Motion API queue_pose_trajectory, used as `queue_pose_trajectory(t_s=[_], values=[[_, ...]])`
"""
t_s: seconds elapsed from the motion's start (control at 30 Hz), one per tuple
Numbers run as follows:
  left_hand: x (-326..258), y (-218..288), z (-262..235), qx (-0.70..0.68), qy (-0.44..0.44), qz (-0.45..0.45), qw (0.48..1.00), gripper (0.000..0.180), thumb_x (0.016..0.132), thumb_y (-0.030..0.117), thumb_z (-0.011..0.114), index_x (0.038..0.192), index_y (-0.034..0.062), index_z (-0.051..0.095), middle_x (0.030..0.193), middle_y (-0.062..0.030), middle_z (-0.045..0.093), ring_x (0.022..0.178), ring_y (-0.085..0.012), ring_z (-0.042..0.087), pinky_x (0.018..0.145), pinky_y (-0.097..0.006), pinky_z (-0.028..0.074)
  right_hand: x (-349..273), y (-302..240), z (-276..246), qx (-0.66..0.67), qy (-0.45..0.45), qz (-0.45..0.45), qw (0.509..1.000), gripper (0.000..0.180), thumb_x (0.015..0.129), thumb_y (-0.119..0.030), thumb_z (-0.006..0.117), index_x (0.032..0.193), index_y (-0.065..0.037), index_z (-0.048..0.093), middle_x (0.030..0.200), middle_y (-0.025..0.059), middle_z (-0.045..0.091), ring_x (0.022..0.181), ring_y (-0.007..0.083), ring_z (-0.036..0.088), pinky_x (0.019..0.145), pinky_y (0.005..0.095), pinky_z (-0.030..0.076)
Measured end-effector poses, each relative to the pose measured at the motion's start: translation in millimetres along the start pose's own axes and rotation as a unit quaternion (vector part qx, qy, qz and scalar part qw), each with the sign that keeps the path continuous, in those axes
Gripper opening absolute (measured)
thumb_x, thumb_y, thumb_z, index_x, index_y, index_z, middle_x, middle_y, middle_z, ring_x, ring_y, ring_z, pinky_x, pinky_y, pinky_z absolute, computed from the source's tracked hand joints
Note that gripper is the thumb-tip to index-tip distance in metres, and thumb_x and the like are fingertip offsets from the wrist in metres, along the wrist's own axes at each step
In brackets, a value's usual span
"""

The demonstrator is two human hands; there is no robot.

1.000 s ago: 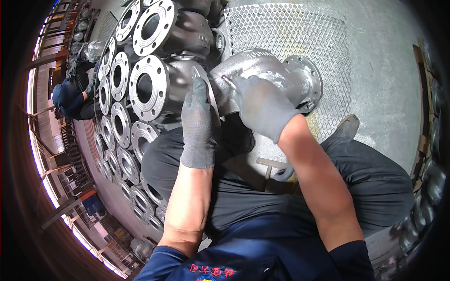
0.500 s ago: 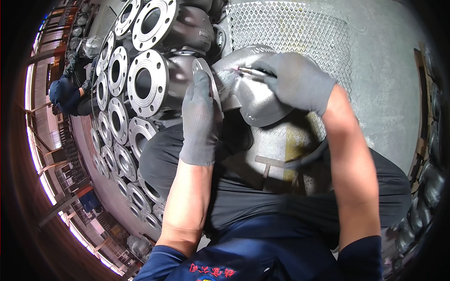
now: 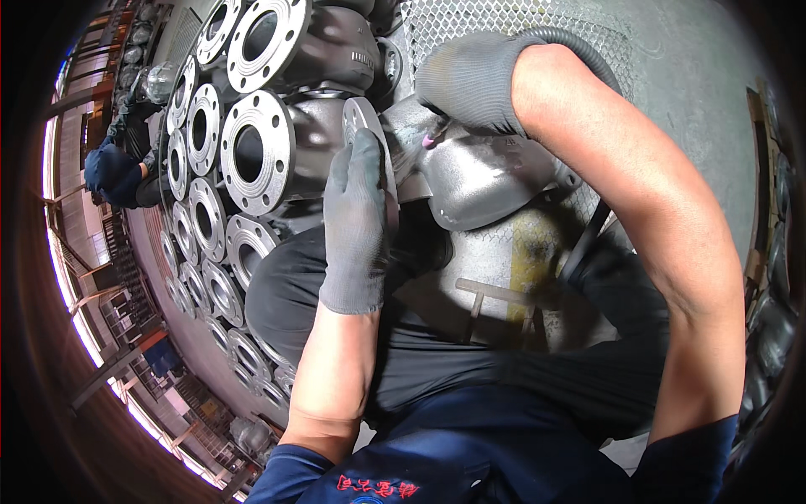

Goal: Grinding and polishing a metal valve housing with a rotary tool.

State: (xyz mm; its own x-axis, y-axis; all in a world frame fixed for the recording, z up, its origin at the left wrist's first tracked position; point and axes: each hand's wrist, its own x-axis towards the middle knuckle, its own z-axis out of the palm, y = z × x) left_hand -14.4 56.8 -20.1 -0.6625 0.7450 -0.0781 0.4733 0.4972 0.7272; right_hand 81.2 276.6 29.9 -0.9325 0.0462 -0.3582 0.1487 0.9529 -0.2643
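My left hand (image 3: 357,223), in a grey glove, lies with straight fingers flat against the flange (image 3: 374,126) of a silver-grey valve body casting (image 3: 483,181). Its thumb is hidden. My right hand (image 3: 470,84), gloved alike, is closed around a slim die grinder, whose pink grinding tip (image 3: 432,139) shows below the fingers. That tip is at the neck of the casting, between flange and rounded body; I cannot tell whether it touches. Most of the grinder is covered by the glove. A dark ribbed hose (image 3: 579,55) curves behind my right wrist.
Several flanged valve castings (image 3: 256,151) stand stacked to the left. White metal mesh (image 3: 495,17) lies beyond the casting. A small metal stand (image 3: 495,291) is between my legs. Another person in a dark blue cap (image 3: 113,172) is at the far left. Wrapped parts (image 3: 772,336) line the right edge.
My right hand has swung up and tilted over the casting, its elbow moving out to the right, so the grinder now points downward. The left hand stays on the flange.
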Motion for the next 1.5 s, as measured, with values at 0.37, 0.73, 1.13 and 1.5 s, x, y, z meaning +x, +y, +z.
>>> queue_pose_trajectory(t_s=[0.37, 0.73, 1.13, 1.5], values=[[0, 19, 0, -0.205, 0.014, -0.103, 0.973, 0.04, 0.112, 0.04, 0.057, 0.11, 0.0022, 0.068, 0.079, 0.0012, 0.058, 0.063, -0.0049, 0.046, 0.056, -0.024, 0.036, -3, -14, -17, 0.052, -0.007, -0.016, 0.999, 0.023, 0.083, -0.005, 0.072, 0.104, -0.004, 0.08, 0.103, 0.0202, 0.078, 0.1, 0.0369, 0.076, 0.087, 0.0447, 0.06], [1, 5, 9, -0.207, 0.025, -0.052, 0.977, 0.041, 0.111, 0.04, 0.057, 0.115, 0.0008, 0.068, 0.082, 0.0003, 0.061, 0.065, -0.0055, 0.05, 0.058, -0.024, 0.04, -4, -18, 6, 0.094, 0.018, -0.003, 0.995, 0.027, 0.079, -0.002, 0.075, 0.106, -0.007, 0.08, 0.1, 0.0205, 0.078, 0.1, 0.0368, 0.077, 0.086, 0.0443, 0.061], [-4, 36, 10, -0.259, 0.013, -0.081, 0.962, 0.045, 0.112, 0.037, 0.056, 0.125, -0.0043, 0.065, 0.096, -0.0053, 0.069, 0.079, -0.0087, 0.063, 0.069, -0.023, 0.05, -8, -12, 54, 0.176, 0.101, -0.037, 0.978, 0.024, 0.088, -0.009, 0.073, 0.109, 0.0, 0.08, 0.107, 0.0226, 0.078, 0.102, 0.0377, 0.077, 0.088, 0.0436, 0.062], [3, 44, 2, -0.264, -0.01, -0.202, 0.943, 0.045, 0.116, 0.034, 0.047, 0.123, -0.0039, 0.069, 0.111, -0.0152, 0.075, 0.099, -0.0211, 0.072, 0.085, -0.034, 0.059, -5, -12, 73, 0.229, 0.163, -0.028, 0.959, 0.032, 0.077, -0.005, 0.075, 0.109, -0.001, 0.08, 0.105, 0.0227, 0.078, 0.1, 0.038, 0.077, 0.083, 0.0439, 0.063]])
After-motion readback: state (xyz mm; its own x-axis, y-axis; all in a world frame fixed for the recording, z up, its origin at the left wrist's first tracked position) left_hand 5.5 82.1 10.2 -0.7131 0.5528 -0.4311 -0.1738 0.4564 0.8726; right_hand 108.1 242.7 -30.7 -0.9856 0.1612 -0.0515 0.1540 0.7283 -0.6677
